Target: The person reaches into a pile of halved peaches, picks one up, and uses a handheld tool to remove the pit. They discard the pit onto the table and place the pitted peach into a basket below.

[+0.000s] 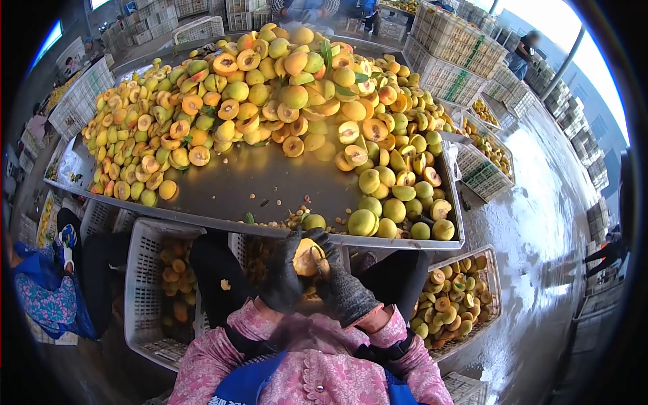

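In front of my lap, at the table's near edge, my left hand [282, 275] in a dark glove is closed around a yellow peach half [305, 259] with its cut face up. My right hand [343, 289], in a dark grey knitted glove, curls against the right side of that half. Its fingers are bent and closed; what they grip, if anything, is hidden. Just beyond the hands a whole greenish-yellow peach [314, 221] rests at the table edge among small scraps. A large heap of halved and whole peaches [270, 88] covers the far part of the metal table [256, 179].
A crate [140, 290] with peach halves stands left of my legs. Another crate [496, 287] of peaches is at my right. Stacked crates [449, 50] rise behind the table's right end. A co-worker's patterned sleeve [47, 297] shows at left. The floor [533, 202] is wet.
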A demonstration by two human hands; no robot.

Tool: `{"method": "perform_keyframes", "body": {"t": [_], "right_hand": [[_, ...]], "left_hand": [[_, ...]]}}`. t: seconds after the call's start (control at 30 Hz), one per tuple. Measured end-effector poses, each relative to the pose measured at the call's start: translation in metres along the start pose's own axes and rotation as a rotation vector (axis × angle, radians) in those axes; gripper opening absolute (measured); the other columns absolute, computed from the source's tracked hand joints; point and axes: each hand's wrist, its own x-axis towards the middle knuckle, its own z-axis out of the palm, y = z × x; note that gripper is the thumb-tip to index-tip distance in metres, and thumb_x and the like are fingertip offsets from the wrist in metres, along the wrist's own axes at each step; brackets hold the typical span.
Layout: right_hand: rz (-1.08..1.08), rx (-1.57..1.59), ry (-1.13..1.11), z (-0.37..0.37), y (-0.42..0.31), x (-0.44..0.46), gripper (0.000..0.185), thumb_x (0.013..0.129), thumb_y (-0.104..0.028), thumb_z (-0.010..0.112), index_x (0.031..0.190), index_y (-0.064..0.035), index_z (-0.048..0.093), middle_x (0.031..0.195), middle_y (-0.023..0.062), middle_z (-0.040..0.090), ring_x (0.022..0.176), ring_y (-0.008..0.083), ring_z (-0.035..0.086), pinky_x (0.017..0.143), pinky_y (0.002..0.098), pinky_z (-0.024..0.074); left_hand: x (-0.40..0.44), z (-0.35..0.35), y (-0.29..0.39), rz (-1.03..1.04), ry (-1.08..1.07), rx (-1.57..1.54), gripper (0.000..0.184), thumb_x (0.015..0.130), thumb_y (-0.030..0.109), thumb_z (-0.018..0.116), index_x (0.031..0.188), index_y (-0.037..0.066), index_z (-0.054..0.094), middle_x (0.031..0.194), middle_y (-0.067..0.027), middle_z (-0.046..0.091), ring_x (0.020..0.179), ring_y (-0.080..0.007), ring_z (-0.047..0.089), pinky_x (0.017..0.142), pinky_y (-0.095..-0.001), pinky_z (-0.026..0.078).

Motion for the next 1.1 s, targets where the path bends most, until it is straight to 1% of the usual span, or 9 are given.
{"method": "perform_keyframes", "body": {"t": [0.13, 0.33, 0.43, 0.57, 0.73, 0.9, 0.97, 1.07, 1.1], "right_hand": [[-0.013, -0.064, 0.028, 0.010, 0.008, 0.004, 0.058, 0.082, -0.011, 0.056, 0.135, -0.0098, 0.032, 0.100, 0.0254, 0.054, 0.081, 0.0401, 0.058, 0.068, 0.0402, 0.0478], [-0.185, 0.066, 0.125, 0.036, 0.026, 0.011, 0.070, 0.080, 0.001, 0.054, 0.141, -0.0067, 0.021, 0.101, 0.0192, 0.055, 0.087, 0.0316, 0.056, 0.077, 0.0346, 0.0459], [-0.118, 0.359, 0.073, 0.039, 0.023, 0.016, 0.063, 0.080, 0.003, 0.052, 0.137, -0.0037, 0.027, 0.101, 0.0161, 0.056, 0.087, 0.0262, 0.055, 0.077, 0.0327, 0.0456], [0.000, 0.225, -0.026, 0.046, 0.037, 0.011, 0.044, 0.082, 0.001, 0.050, 0.125, -0.0004, 0.042, 0.101, 0.0142, 0.056, 0.087, 0.0203, 0.054, 0.076, 0.0316, 0.0457], [0.082, 0.191, -0.087, 0.042, 0.032, 0.007, 0.027, 0.084, -0.004, 0.052, 0.110, 0.0013, 0.049, 0.093, 0.0133, 0.056, 0.082, 0.0218, 0.054, 0.072, 0.0335, 0.0456], [-0.013, 0.074, -0.199, 0.053, 0.050, 0.006, 0.020, 0.084, -0.008, 0.055, 0.101, 0.0006, 0.050, 0.085, 0.0153, 0.055, 0.077, 0.0252, 0.055, 0.067, 0.0354, 0.0445], [0.139, 0.110, -0.269, 0.031, 0.020, 0.010, 0.019, 0.083, -0.008, 0.056, 0.099, 0.0005, 0.050, 0.082, 0.0161, 0.054, 0.075, 0.0264, 0.055, 0.066, 0.0363, 0.0441], [-0.146, -0.073, -0.218, 0.048, 0.050, 0.008, 0.021, 0.081, -0.010, 0.058, 0.098, 0.0004, 0.050, 0.077, 0.0145, 0.055, 0.072, 0.0294, 0.056, 0.065, 0.0374, 0.0438], [-0.027, -0.002, -0.258, 0.045, 0.047, 0.009, 0.021, 0.081, -0.010, 0.058, 0.097, 0.0002, 0.050, 0.079, 0.0156, 0.055, 0.074, 0.0296, 0.056, 0.066, 0.0378, 0.0437]], "left_hand": [[-0.003, -0.002, 0.002, 0.020, -0.004, 0.177, 0.024, 0.087, 0.014, 0.056, 0.105, -0.002, 0.056, 0.099, -0.0102, 0.062, 0.091, -0.0192, 0.059, 0.082, -0.0311, 0.047], [-0.014, 0.004, -0.040, -0.120, 0.049, -0.069, 0.025, 0.086, 0.004, 0.053, 0.110, 0.000, 0.052, 0.103, -0.0111, 0.060, 0.093, -0.0184, 0.058, 0.083, -0.0301, 0.047], [-0.019, 0.003, -0.060, -0.136, 0.123, -0.131, 0.028, 0.085, 0.001, 0.052, 0.113, -0.001, 0.049, 0.104, -0.0117, 0.060, 0.093, -0.0187, 0.059, 0.084, -0.0309, 0.048], [-0.017, -0.004, -0.057, -0.164, 0.055, 0.024, 0.034, 0.082, 0.004, 0.058, 0.114, -0.001, 0.047, 0.103, -0.0117, 0.060, 0.093, -0.0195, 0.059, 0.083, -0.0319, 0.048], [-0.017, -0.009, -0.049, -0.154, 0.059, 0.124, 0.035, 0.076, 0.006, 0.064, 0.109, 0.000, 0.052, 0.101, -0.0122, 0.060, 0.092, -0.0205, 0.060, 0.082, -0.0322, 0.048], [-0.015, -0.033, -0.097, 0.068, -0.181, 0.222, 0.031, 0.081, 0.013, 0.059, 0.109, 0.000, 0.052, 0.101, -0.0163, 0.059, 0.094, -0.0267, 0.059, 0.081, -0.0361, 0.047], [-0.010, -0.037, -0.097, -0.009, -0.296, 0.175, 0.034, 0.078, 0.013, 0.061, 0.109, 0.001, 0.053, 0.102, -0.0172, 0.059, 0.094, -0.0294, 0.059, 0.081, -0.0370, 0.046], [-0.009, -0.034, -0.080, -0.193, -0.344, 0.085, 0.035, 0.074, 0.014, 0.063, 0.107, 0.002, 0.055, 0.100, -0.0165, 0.061, 0.092, -0.0305, 0.060, 0.080, -0.0370, 0.046], [-0.010, -0.034, -0.079, -0.121, -0.310, 0.129, 0.035, 0.074, 0.013, 0.064, 0.106, 0.002, 0.056, 0.098, -0.0158, 0.062, 0.091, -0.0301, 0.060, 0.080, -0.0368, 0.046]]}}
